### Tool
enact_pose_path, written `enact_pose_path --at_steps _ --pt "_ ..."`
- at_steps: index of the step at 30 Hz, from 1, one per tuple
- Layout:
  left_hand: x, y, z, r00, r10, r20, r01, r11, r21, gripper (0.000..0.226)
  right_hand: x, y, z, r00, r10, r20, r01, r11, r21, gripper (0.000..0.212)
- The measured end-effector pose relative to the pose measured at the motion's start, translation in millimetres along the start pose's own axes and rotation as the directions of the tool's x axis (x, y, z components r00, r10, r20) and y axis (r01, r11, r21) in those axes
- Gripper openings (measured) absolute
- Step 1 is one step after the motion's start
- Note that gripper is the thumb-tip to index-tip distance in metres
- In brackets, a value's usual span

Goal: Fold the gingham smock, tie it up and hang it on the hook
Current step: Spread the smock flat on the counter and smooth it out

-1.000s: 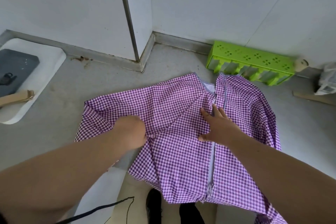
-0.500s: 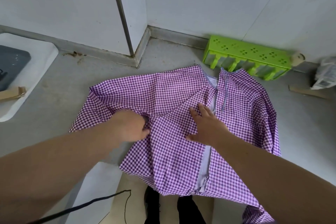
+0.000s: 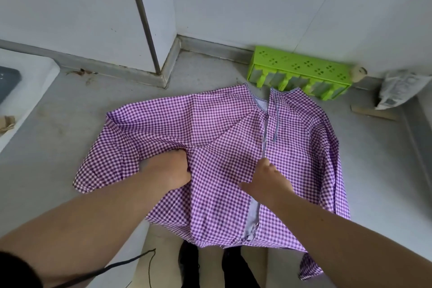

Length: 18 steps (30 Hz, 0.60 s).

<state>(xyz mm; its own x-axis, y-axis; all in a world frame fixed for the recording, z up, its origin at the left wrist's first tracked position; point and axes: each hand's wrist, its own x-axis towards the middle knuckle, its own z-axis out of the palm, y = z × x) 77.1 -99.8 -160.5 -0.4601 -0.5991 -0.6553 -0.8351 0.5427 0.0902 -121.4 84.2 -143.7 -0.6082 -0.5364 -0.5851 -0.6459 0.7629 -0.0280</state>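
Observation:
The purple-and-white gingham smock (image 3: 219, 133) lies spread on a grey counter (image 3: 70, 105), collar at the far end, front opening running down its middle, hem hanging over the near edge. My left hand (image 3: 169, 170) grips a bunch of fabric where the left sleeve meets the body. My right hand (image 3: 268, 180) sits at the front opening with its fingers curled on the edge of the cloth; whether it pinches the edge I cannot tell. The left sleeve lies folded out toward the left. No hook is in view.
A green plastic rack (image 3: 301, 72) stands against the wall just behind the collar. A crumpled printed bag (image 3: 397, 89) and a strip of cardboard (image 3: 371, 112) lie at the right. A white sink basin (image 3: 25, 86) is at the left. Dark shoes (image 3: 191, 264) show below the counter edge.
My right hand has slid back along the front opening toward me and its fingers have curled. The left hand keeps its grip near the sleeve. The view has shifted slightly.

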Motion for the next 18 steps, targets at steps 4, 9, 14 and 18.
enact_pose_path --at_steps 4,9,14,18 --pt "6 2 -1 0.998 0.021 0.057 -0.019 0.999 -0.038 0.070 -5 7 5 0.982 0.124 0.142 -0.144 0.980 0.140 0.086" --pt "-2 2 -6 0.998 0.027 0.064 -0.018 0.992 -0.124 0.053 -16 4 14 0.970 0.076 0.232 -0.105 0.987 0.118 0.065" --pt "-11 0 -27 0.990 0.098 0.099 -0.073 0.971 -0.229 0.028 -4 -2 34 0.914 0.053 0.401 0.022 0.983 -0.181 0.154" --pt "-10 -12 -33 0.950 -0.036 0.310 0.174 0.886 -0.430 0.025 -1 2 36 0.943 0.041 0.330 -0.012 0.996 -0.091 0.121"
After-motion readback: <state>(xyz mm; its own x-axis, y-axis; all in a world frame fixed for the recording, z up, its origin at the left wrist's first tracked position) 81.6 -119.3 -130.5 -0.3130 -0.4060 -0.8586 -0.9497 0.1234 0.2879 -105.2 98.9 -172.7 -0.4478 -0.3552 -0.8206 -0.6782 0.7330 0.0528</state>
